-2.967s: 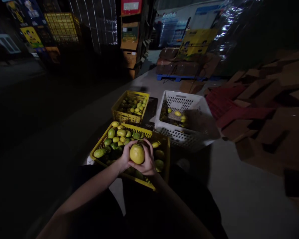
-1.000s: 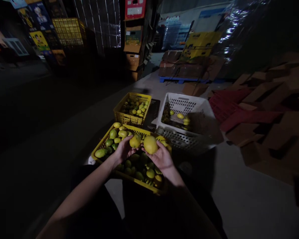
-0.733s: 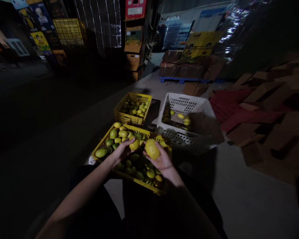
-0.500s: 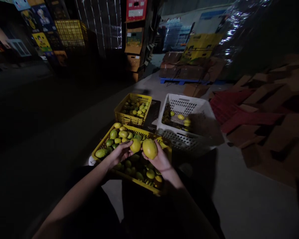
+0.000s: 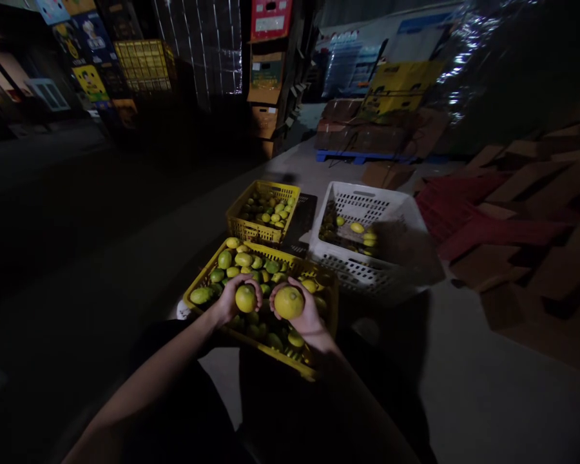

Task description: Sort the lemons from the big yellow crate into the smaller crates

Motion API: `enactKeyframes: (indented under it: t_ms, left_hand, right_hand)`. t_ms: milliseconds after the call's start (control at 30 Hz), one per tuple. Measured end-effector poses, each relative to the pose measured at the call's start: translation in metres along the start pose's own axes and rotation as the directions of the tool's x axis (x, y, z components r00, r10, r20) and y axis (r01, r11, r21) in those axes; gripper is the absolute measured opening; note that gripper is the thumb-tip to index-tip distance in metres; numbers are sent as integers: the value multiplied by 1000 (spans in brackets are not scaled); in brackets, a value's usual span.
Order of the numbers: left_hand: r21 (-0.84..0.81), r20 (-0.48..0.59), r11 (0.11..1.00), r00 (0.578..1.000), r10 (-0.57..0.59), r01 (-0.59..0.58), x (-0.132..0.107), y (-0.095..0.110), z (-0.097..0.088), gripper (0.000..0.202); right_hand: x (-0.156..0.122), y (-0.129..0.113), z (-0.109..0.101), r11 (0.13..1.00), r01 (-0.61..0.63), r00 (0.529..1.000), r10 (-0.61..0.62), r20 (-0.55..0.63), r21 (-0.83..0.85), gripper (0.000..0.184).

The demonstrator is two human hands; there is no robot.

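My left hand (image 5: 232,299) is wrapped round a yellow lemon (image 5: 246,299), one end of it turned up toward me. A larger lemon (image 5: 289,303) rests in my right hand (image 5: 309,310), whose fingers curl about its far side. Both hands are side by side, a small gap between them, over the near yellow crate (image 5: 270,353). Many yellow and green lemons (image 5: 243,259) fill that crate, piled higher at its far left; shadow darkens those below my hands.
Behind stands a smaller yellow crate (image 5: 251,230) of lemons. A white crate (image 5: 350,265) with several lemons inside is at the right. Flattened cardboard (image 5: 526,258) heaps up farther right. Stacked boxes (image 5: 265,77) and a blue pallet (image 5: 357,156) stand at the back.
Both hands have drawn slightly lower and nearer to me. The lemons have been turned so their ends face up, and the left one has moved away from the right one.
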State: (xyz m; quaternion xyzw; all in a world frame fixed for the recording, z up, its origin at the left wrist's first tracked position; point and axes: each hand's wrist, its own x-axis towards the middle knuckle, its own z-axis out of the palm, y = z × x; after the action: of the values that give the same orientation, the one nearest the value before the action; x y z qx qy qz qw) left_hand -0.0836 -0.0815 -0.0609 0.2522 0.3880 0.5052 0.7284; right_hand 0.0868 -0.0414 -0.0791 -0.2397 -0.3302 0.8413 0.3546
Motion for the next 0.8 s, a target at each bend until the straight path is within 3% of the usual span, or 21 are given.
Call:
enactKeyframes:
  t_ms: [133,433,600,700,800]
  left_hand:
    - [92,45,995,999,21,-25,0,-3,0,39]
    - [10,-12,1000,1000,-22,22,5,-2,-3,41]
    - [-97,-105,983,980,-169,159,5,4,-1,52]
    - [-187,-158,971,971,-179,149,5,6,-2,50]
    - [-256,-229,962,960,-159,98,6,8,-4,38]
  right_hand:
    - [-1,2,0,999,32,999,-31,22,-24,32]
    - [6,8,-3,995,20,996,-11,-94,96,24]
    - [7,10,-7,974,-72,985,103,-138,213,25]
    - [4,6,-7,959,-90,974,141,-178,267,22]
    - [0,0,-1,947,-17,962,104,-254,321,20]
